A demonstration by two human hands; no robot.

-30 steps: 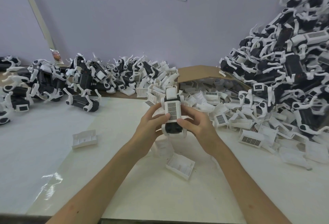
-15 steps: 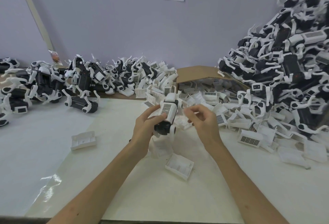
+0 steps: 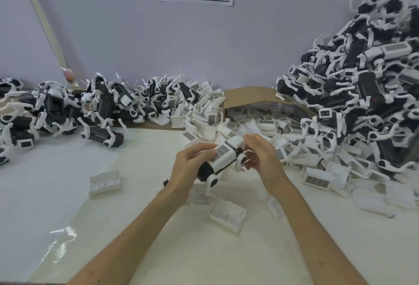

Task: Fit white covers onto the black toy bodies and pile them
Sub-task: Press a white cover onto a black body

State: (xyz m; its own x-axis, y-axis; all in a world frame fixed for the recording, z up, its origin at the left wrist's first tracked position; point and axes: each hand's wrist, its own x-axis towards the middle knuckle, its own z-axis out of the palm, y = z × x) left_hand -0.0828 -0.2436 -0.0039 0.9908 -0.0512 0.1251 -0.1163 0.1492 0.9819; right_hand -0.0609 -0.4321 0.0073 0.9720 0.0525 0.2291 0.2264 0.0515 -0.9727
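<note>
- One toy body (image 3: 205, 170), with its white cover (image 3: 223, 155) fitted, is held above the surface (image 3: 136, 194).
- Its rear is gripped by the left hand (image 3: 192, 166), and its head end is pinched by the right hand (image 3: 260, 160).
- Its long axis is tilted, with the head pointed up and to the right.
- Two loose covers (image 3: 104, 182) are laid singly nearby.

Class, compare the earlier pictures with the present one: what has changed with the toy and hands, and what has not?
The toy has swung from upright to slanting, head end up-right. The left hand kept its grip; the right hand let go, then curled round the head end again. The loose covers and the piles stayed put.
</note>
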